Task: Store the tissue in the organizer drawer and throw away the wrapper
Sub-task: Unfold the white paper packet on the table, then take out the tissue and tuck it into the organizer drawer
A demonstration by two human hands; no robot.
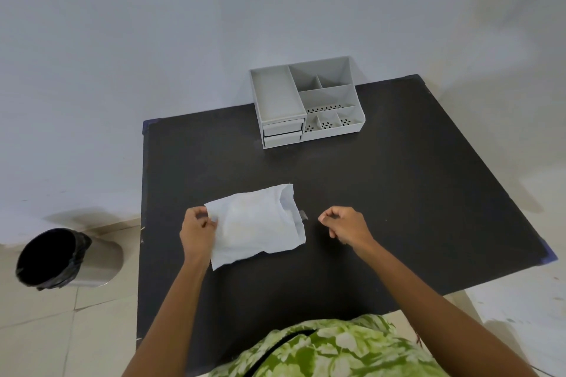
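Early in the task, by the look of it: tissue (255,223) out flat on the bench (398,193), not yet folded small enough for a drawer, and nothing stored so far. Pinched at its left edge by the left hand (197,231), thumb and fingertips closed on the corner; otherwise resting on the dark surface near the front, well apart from the organizer (306,101). Right hand (344,225) loosely curled just beside the tissue's right edge, holding nothing that can be made out; no contact with the sheet. Something small and grey (303,214) poking out at that right edge, possibly a scrap of wrapper, too small to tell. No clear wrapper anywhere else, so disposal either done or hidden; cannot tell which. Both small drawers (283,133) at the organizer's lower left closed, stacked one over the other. Left to do, as a judgement: fold or gather the sheet, pull a drawer, tuck it in, close up. Tissue soft, thin, white, faintly quilted, one corner turned over at the top right, edges wavy. Organizer hard pale grey plastic, boxy, open compartments on top, some with perforated floors. Bench matte black, square. Bin (61,257) on the tiled floor to the left, cylindrical, metallic, lined with a crinkled black bag.
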